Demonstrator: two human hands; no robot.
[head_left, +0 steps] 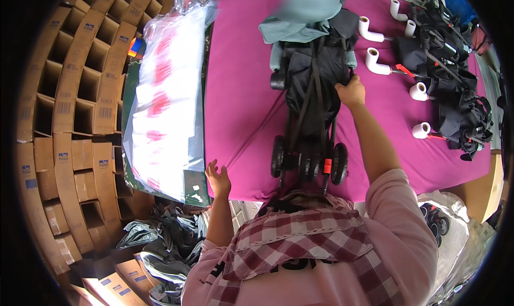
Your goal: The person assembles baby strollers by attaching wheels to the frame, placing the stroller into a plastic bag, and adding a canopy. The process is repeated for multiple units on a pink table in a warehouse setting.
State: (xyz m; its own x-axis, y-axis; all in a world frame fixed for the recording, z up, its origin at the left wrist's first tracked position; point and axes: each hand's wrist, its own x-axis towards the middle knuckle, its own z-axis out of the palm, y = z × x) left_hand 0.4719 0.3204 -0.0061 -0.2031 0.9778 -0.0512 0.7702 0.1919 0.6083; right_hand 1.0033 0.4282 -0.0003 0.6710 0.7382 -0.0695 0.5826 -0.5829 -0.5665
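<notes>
A folded stroller (313,86) with black fabric lies lengthwise on the pink-purple cloth (243,65), its black wheels (309,164) toward me. At its far end, grey-green fabric (302,30) is bunched, partly blurred. My right hand (352,92) is closed on the stroller's right side, about halfway along; the exact part under the fingers is hidden. Near the table's front edge, my left hand (218,180) is raised with fingers apart, holding nothing. It is nearest a stack of clear plastic bags (160,108) with red print. A red piece (327,165) sits beside the right wheel.
Black stroller frames (452,81) with white elbow-shaped ends (377,62) lie along the table's right side. Stacked cardboard boxes (80,92) line the left. Grey fabric pieces (171,252) are heaped low left. Black wheels (439,223) show in a pale sack at lower right.
</notes>
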